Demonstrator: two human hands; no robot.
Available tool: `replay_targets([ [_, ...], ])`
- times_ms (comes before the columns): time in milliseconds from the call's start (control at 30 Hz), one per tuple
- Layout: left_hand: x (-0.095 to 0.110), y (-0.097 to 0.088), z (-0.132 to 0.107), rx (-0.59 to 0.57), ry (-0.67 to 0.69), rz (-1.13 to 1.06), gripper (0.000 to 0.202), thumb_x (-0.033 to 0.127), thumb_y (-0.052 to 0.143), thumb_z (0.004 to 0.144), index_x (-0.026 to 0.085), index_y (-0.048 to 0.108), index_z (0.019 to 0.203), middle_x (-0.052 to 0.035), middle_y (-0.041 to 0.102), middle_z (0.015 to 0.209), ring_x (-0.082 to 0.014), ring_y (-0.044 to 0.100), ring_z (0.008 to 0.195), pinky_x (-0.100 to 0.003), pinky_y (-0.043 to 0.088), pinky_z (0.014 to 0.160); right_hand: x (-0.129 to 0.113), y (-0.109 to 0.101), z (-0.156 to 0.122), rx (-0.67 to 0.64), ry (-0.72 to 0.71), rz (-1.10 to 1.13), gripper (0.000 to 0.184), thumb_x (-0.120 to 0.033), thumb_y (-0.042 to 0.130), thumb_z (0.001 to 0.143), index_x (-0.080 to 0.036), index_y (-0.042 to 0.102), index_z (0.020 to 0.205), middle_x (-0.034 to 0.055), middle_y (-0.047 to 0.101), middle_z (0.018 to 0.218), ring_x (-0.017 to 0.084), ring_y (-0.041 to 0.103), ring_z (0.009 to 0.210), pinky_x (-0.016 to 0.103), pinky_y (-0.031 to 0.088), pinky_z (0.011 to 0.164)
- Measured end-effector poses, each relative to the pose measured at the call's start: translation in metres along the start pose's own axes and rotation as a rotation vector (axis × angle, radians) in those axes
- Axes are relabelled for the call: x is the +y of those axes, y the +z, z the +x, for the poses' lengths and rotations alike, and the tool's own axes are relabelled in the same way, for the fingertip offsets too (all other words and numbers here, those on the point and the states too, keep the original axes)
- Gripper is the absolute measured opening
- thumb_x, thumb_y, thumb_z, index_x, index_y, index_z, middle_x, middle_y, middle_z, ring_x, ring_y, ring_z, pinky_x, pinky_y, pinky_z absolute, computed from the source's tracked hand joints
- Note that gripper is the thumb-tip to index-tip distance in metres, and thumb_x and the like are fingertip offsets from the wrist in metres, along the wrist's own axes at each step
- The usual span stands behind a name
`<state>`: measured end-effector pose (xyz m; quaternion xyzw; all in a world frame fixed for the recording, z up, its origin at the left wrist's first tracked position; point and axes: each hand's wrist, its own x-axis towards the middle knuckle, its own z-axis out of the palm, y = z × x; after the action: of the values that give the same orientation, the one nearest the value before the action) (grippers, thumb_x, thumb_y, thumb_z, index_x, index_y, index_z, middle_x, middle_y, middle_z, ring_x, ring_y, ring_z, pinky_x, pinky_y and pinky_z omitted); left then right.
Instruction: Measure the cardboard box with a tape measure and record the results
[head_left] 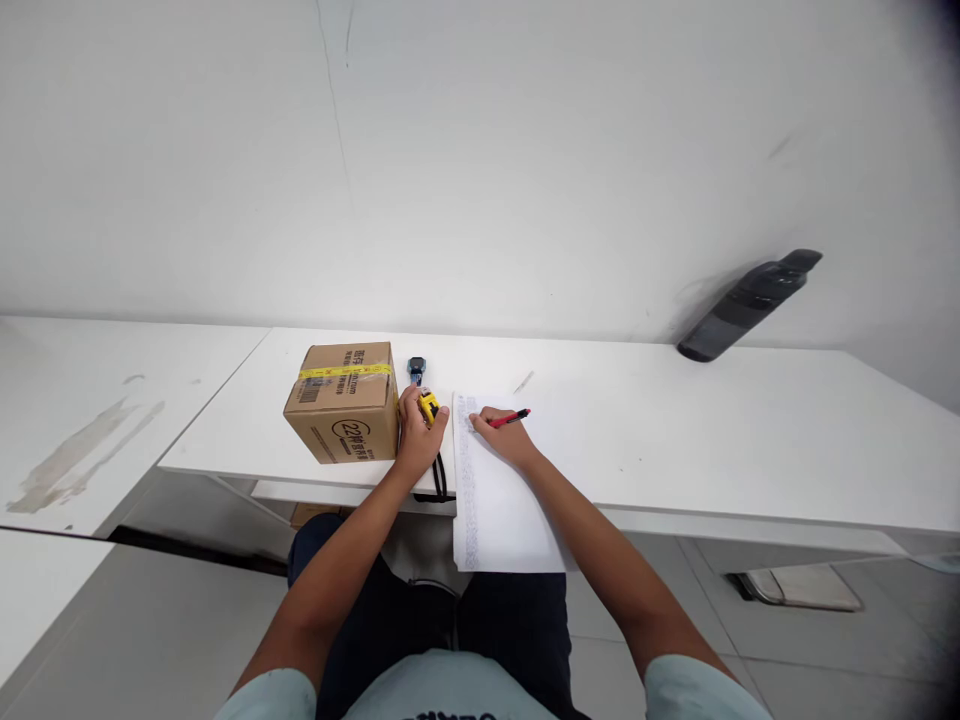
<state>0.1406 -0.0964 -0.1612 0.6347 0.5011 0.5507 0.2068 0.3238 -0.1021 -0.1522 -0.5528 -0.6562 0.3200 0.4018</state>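
Note:
A red pen (511, 418) with a black end is gripped in my right hand (504, 437), its tip down at the written part of a white sheet of paper (510, 520). The sheet hangs over the table's front edge, with handwriting down its left side. My left hand (421, 437) is closed around a yellow tape measure (428, 405), just right of a brown cardboard box (360, 435). A yellow strip (345, 371), apparently the measure's blade, lies across the box's top. Printed characters and a barcode mark the box.
Behind my left hand lies a dark watch-like device (416, 367) with a strap. A black bottle (742, 308) stands at the back right by the wall. A black cord (440, 476) hangs at the front edge of the white table (675, 440).

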Motion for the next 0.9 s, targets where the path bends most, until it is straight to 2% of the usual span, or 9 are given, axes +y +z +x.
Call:
replay_targets([
  [167,-0.0011,0.0009,0.0000,-0.008,-0.003,0.008,0.041,0.030,0.058,0.089,0.025,0.041,0.125,-0.0136,0.034,0.144,-0.0257,0.035,0.139,-0.045,0.029,0.117,-0.0001,-0.0005,0.0006,0.042,0.019,-0.017,0.041,-0.048,0.051,0.084,-0.023,0.035,0.056,-0.0040,0.039,0.054,0.014,0.038,0.055,0.028,0.029,0.054],
  [333,-0.0007,-0.0002,0.0010,-0.007,0.019,0.016,0.030,0.032,0.054,0.092,0.025,0.045,0.120,-0.0139,0.037,0.141,-0.0258,0.037,0.137,-0.047,0.031,0.116,-0.0011,-0.0009,0.0004,0.013,0.019,-0.026,0.040,-0.048,0.053,0.082,-0.023,0.036,0.056,-0.0040,0.041,0.054,0.014,0.039,0.055,0.028,0.029,0.054],
  [433,0.0006,-0.0018,0.0019,-0.006,0.033,0.001,0.023,0.035,0.045,0.097,0.026,0.048,0.118,-0.0127,0.044,0.135,-0.0235,0.040,0.134,-0.046,0.031,0.116,-0.0005,-0.0004,0.0006,0.025,0.025,-0.034,0.039,-0.047,0.051,0.083,-0.023,0.035,0.056,-0.0039,0.041,0.055,0.014,0.039,0.056,0.028,0.028,0.054],
  [567,0.0002,-0.0035,0.0027,-0.038,0.046,-0.031,0.025,0.039,0.036,0.101,0.026,0.050,0.116,-0.0105,0.052,0.125,-0.0207,0.048,0.127,-0.044,0.037,0.112,0.0018,0.0005,0.0009,0.028,0.021,-0.036,0.039,-0.046,0.051,0.083,-0.023,0.032,0.056,-0.0044,0.039,0.054,0.014,0.037,0.055,0.028,0.029,0.055],
  [733,-0.0035,-0.0018,0.0026,-0.037,0.014,-0.045,0.026,0.042,0.042,0.098,0.026,0.050,0.117,-0.0103,0.050,0.127,-0.0213,0.047,0.127,-0.040,0.044,0.104,0.0028,0.0006,0.0014,0.064,0.035,-0.051,0.039,-0.044,0.049,0.084,-0.023,0.031,0.057,-0.0045,0.036,0.055,0.013,0.035,0.055,0.028,0.027,0.054],
  [900,-0.0034,-0.0005,0.0022,-0.038,0.039,-0.052,0.027,0.039,0.051,0.094,0.024,0.049,0.117,-0.0114,0.050,0.126,-0.0228,0.048,0.125,-0.040,0.042,0.103,0.0037,-0.0002,0.0021,0.044,0.026,-0.054,0.039,-0.043,0.050,0.082,-0.023,0.030,0.056,-0.0053,0.035,0.054,0.012,0.035,0.055,0.027,0.028,0.054],
])
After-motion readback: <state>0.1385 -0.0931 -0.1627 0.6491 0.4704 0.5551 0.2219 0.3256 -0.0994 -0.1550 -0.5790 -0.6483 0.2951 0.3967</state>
